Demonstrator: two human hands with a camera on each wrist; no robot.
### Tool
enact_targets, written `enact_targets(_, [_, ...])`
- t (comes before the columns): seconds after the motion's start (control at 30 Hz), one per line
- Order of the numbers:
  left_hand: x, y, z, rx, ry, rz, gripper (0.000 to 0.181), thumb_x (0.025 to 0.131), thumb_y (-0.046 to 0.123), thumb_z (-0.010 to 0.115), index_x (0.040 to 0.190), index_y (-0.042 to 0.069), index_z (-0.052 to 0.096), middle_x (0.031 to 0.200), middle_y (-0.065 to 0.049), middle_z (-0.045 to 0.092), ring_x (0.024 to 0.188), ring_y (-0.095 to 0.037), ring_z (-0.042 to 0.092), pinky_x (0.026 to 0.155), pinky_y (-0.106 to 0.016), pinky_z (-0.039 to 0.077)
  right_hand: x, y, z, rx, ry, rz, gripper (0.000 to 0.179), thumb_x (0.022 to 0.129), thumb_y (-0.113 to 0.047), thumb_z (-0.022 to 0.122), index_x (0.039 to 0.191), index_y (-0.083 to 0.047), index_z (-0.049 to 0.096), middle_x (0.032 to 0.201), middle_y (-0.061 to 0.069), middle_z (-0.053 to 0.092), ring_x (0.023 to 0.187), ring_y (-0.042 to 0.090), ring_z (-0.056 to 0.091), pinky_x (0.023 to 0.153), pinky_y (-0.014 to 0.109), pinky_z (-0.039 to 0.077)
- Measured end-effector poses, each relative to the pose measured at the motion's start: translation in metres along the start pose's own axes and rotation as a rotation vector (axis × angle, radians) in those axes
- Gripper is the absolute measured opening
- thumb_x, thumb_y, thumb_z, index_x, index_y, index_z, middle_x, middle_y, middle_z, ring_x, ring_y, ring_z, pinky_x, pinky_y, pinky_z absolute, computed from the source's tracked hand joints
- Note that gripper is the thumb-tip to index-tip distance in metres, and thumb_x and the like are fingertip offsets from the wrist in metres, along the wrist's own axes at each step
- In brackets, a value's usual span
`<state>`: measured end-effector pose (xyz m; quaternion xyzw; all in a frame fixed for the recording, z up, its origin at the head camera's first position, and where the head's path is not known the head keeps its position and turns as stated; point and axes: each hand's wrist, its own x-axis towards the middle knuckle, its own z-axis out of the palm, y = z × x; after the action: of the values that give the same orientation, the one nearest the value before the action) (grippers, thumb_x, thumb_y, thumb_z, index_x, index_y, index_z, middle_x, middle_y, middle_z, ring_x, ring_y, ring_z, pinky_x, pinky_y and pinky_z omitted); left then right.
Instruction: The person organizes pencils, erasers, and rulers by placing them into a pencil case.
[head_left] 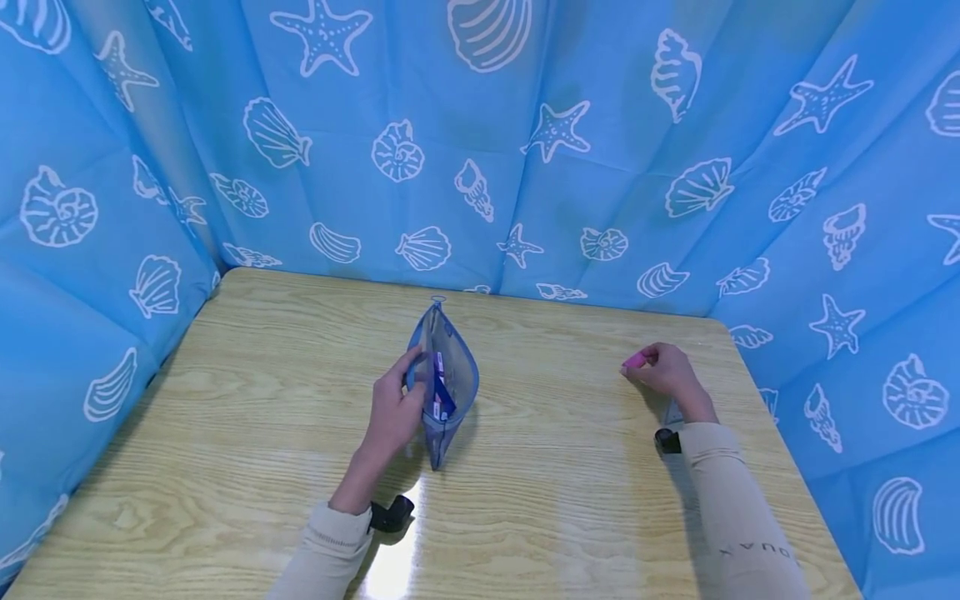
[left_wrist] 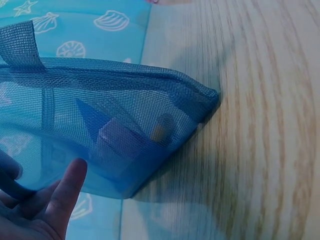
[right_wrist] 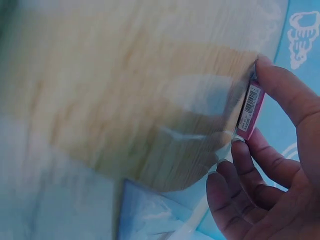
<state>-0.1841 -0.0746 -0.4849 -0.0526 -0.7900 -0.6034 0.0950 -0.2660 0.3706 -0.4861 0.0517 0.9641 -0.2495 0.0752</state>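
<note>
A blue mesh zipper pouch (head_left: 459, 367) stands on the table with its mouth spread wide. My left hand (head_left: 396, 404) grips its left wall, thumb on the near side. Inside lie small items, among them a dark blue piece (head_left: 444, 400) with white labels; through the mesh in the left wrist view a pinkish block (left_wrist: 120, 137) also shows. Far to the right, my right hand (head_left: 667, 371) pinches a small pink block (head_left: 635, 361) between thumb and fingertips, low over the table. A white barcode label (right_wrist: 249, 107) covers one narrow side of that block.
A flat, clear-looking packet (right_wrist: 150, 215) lies on the wooden table (head_left: 540, 500) under my right wrist, mostly hidden in the head view. Blue curtains (head_left: 480, 125) with white shells and starfish hang along the table's back and both sides.
</note>
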Motion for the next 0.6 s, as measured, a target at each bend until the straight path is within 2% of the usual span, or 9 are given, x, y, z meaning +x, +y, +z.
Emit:
enact_targets(0.13, [0.000, 0.000, 0.001, -0.020, -0.007, -0.002, 0.060, 0.089, -0.002, 0.047, 0.148, -0.006, 0.046, 0.143, -0.023, 0.058, 0.124, -0.039, 0.060, 0.082, -0.037, 0.051, -0.001, 0.000, 0.000, 0.032, 0.008, -0.024, 0.054, 0.092, -0.033, 0.073, 0.122, 0.010, 0.058, 0.118, 0.028, 0.059, 0.105, 0.039, 0.056, 0.089, 0.051, 0.049])
enact_targets(0.27, [0.000, -0.001, 0.001, -0.036, -0.014, -0.003, 0.059, 0.089, -0.003, 0.047, 0.149, -0.006, 0.045, 0.143, -0.023, 0.058, 0.129, -0.039, 0.058, 0.091, -0.043, 0.050, -0.003, -0.003, 0.001, 0.084, 0.025, -0.067, 0.055, 0.091, -0.031, 0.074, 0.126, 0.007, 0.056, 0.124, 0.028, 0.058, 0.112, 0.041, 0.055, 0.093, 0.051, 0.050])
enact_targets(0.4, [0.000, -0.002, 0.001, -0.034, -0.011, 0.002, 0.059, 0.089, -0.003, 0.047, 0.148, -0.006, 0.046, 0.142, -0.023, 0.058, 0.125, -0.038, 0.060, 0.092, -0.045, 0.050, -0.006, -0.008, 0.004, 0.154, 0.050, -0.130, 0.053, 0.091, -0.026, 0.075, 0.129, 0.005, 0.056, 0.128, 0.027, 0.057, 0.118, 0.043, 0.056, 0.098, 0.053, 0.050])
enact_targets(0.6, [0.000, -0.002, 0.002, -0.031, -0.006, 0.006, 0.060, 0.088, -0.002, 0.048, 0.148, -0.007, 0.046, 0.142, -0.022, 0.059, 0.122, -0.036, 0.062, 0.093, -0.044, 0.050, -0.014, -0.018, 0.009, 0.221, 0.030, -0.196, 0.049, 0.093, -0.027, 0.074, 0.130, 0.001, 0.056, 0.125, 0.023, 0.060, 0.112, 0.038, 0.063, 0.091, 0.046, 0.056])
